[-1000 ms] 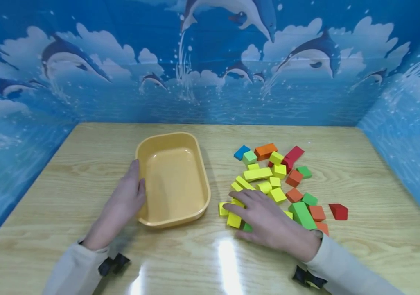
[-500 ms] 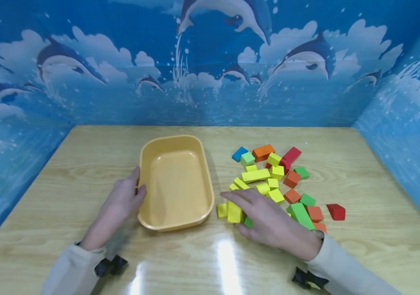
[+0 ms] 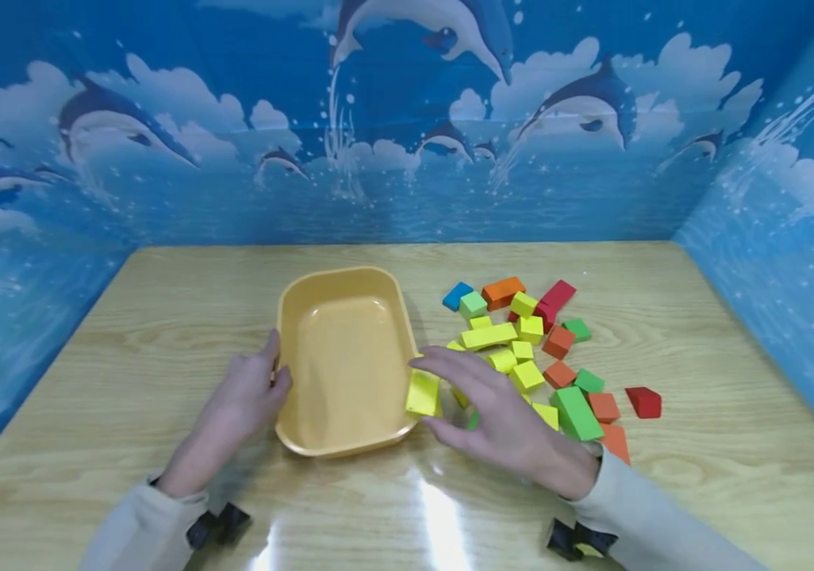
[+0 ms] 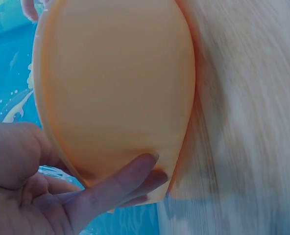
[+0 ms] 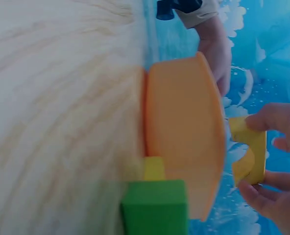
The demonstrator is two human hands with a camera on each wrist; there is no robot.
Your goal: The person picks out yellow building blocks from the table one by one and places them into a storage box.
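A tan plastic tray (image 3: 346,365) lies on the table with its inside bare. My left hand (image 3: 239,404) grips the tray's left rim, and in the left wrist view its fingers (image 4: 120,188) lie along the outer wall. My right hand (image 3: 500,412) pinches a yellow arch block (image 5: 257,156) between thumb and fingers. In the head view this block overlaps the tray's right rim; the right wrist view shows it raised above the rim, its half-round notch visible. Part of the block pile is hidden behind the right hand.
Right of the tray lie loose blocks: several yellow ones such as a long yellow block (image 3: 489,336), a green block (image 3: 576,414), an orange block (image 3: 503,293) and a blue block (image 3: 458,296). A red block (image 3: 643,402) sits apart. A dolphin-print backdrop (image 3: 378,182) surrounds the table.
My right hand has picked the yellow arch block up from the pile's near left and carried it left to the tray's rim. The tray, in my left hand, has shifted slightly right toward the blocks.
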